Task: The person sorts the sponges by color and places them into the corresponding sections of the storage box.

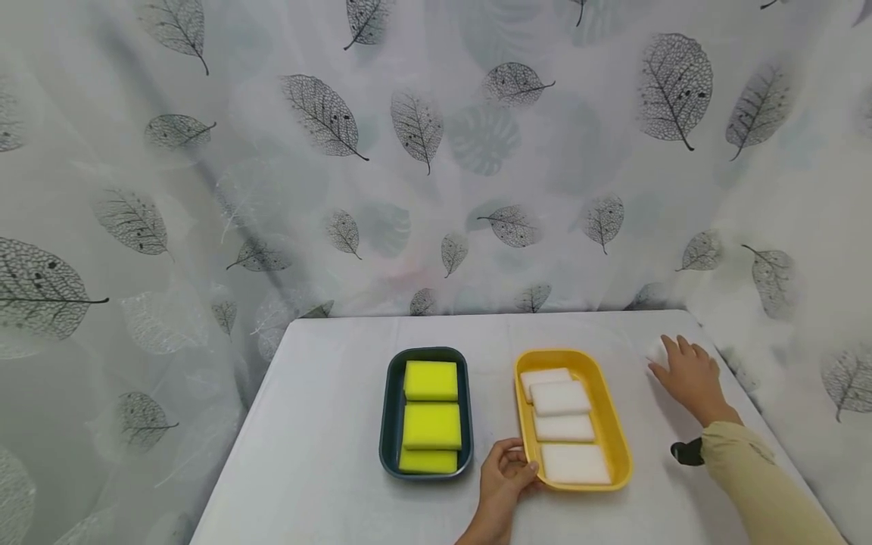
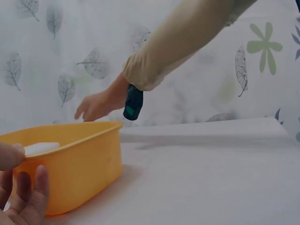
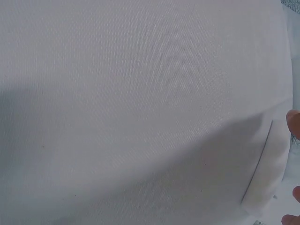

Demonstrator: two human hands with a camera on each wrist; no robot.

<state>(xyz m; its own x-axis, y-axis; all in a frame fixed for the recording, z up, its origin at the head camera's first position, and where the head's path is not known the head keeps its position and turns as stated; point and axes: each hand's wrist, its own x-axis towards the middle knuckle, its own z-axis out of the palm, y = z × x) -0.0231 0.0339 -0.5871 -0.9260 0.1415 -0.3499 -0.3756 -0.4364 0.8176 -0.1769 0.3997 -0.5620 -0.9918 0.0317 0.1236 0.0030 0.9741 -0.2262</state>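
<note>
My left hand [image 1: 500, 484] pinches the near left corner of a yellow tray [image 1: 616, 431], thumb over the rim and fingers against the outer wall. Several white sponges [image 1: 575, 463] lie in that tray, some overlapping. Off to the tray's right, my right hand [image 1: 691, 382] is over the table with its fingers spread and nothing gripped. In the right wrist view, a white block [image 3: 268, 168] lies on the cloth near the fingertips [image 3: 294, 123]; whether they touch it, I cannot tell.
A dark green tray [image 1: 390, 412] with yellow sponges [image 1: 431, 425] stands left of the yellow one. White cloth covers the table [image 1: 320, 439]. A leaf-patterned curtain [image 1: 422, 189] hangs behind and at both sides. A black device [image 2: 133, 102] is on the right wrist.
</note>
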